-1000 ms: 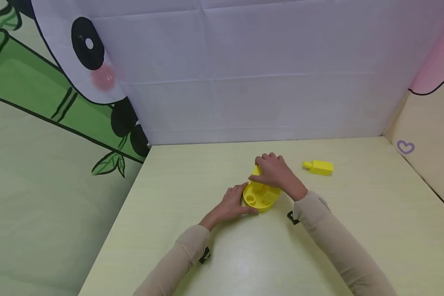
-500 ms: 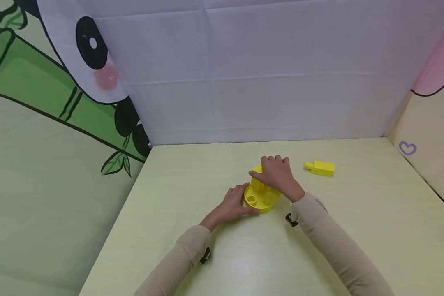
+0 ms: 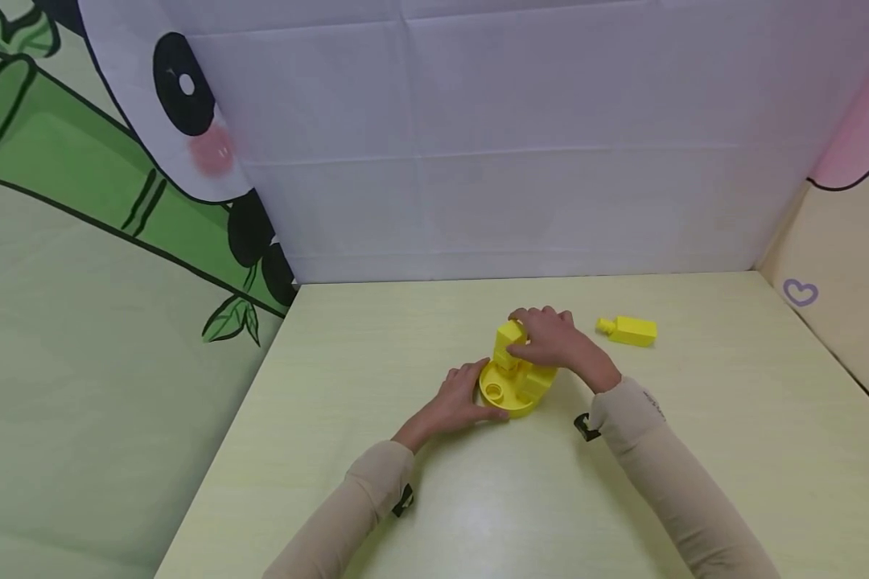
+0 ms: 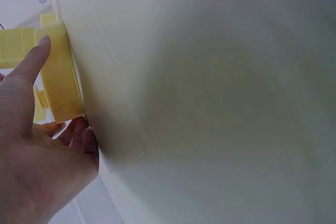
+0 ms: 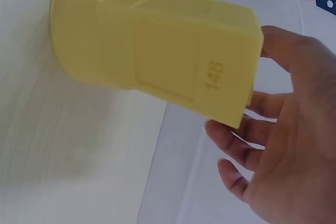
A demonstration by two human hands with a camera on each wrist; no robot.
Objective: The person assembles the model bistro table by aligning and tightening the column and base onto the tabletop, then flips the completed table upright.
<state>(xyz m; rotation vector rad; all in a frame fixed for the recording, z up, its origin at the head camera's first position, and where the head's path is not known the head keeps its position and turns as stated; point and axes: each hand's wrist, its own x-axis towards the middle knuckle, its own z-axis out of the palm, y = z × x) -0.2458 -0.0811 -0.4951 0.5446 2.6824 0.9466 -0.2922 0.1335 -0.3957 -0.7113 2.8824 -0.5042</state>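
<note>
A round yellow base (image 3: 510,398) with a raised rim and a ring-shaped socket sits on the table. My left hand (image 3: 458,400) grips its left side, thumb at the near rim and fingers round the far side. A squared yellow block (image 3: 505,347) stands upright on the base. My right hand (image 3: 556,339) holds it by the upper part, thumb in front and fingers behind. A second block (image 5: 184,59), marked 14B, rises from the base's right side. In the right wrist view, it hides the right thumb and index fingertips.
A loose yellow block (image 3: 632,330) with a narrow round neck lies on its side at the back right of the pale table (image 3: 420,322). A pale cloth wall (image 3: 478,201) rises along the table's back edge, with a printed panel at each side.
My right hand has shifted slightly right, baring more of the upright block, which was mostly covered before. My left hand stays on the base.
</note>
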